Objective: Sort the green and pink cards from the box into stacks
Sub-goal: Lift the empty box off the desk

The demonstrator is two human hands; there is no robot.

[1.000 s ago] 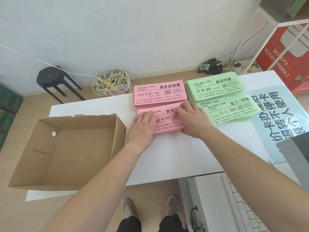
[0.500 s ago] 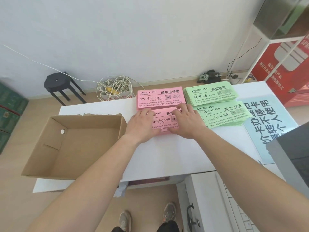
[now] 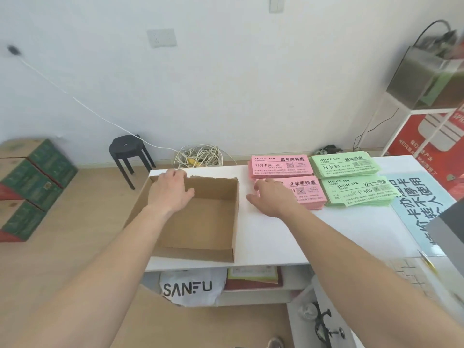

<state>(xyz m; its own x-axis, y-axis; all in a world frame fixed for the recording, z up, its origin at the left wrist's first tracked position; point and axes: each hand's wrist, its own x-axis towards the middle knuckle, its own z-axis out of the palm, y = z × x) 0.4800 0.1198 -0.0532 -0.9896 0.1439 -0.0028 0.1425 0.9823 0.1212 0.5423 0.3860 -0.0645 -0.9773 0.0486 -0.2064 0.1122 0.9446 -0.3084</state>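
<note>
Cardboard is under my left hand (image 3: 170, 190), which hovers over the far left corner of the open box (image 3: 200, 222), fingers loosely spread and holding nothing; I cannot tell whether the fingertips touch the rim. My right hand (image 3: 272, 198) lies palm down on the white table (image 3: 276, 237) just right of the box, fingers straight and relaxed, their tips on the left end of the near pink stack (image 3: 305, 190). It pinches nothing. Behind that stack sits the far pink stack (image 3: 280, 165). To their right lie the far green stack (image 3: 345, 164) and the near green stack (image 3: 361, 193), whose top cards are fanned askew. All the cards I can see are out on the table in these four stacks. The floor of the box looks bare, so I judge the sorting nearly finished. To do this step well I would sweep the left hand along the box's inner corners to check that no card hides there. The right hand should stay flat so the pink cards do not slide. The fanned green cards want squaring with both palms. A blue sign (image 3: 426, 197) lies at the table's right end. A black stool (image 3: 126, 149) and a coil of cable (image 3: 199, 156) stand on the floor beyond the table.
</note>
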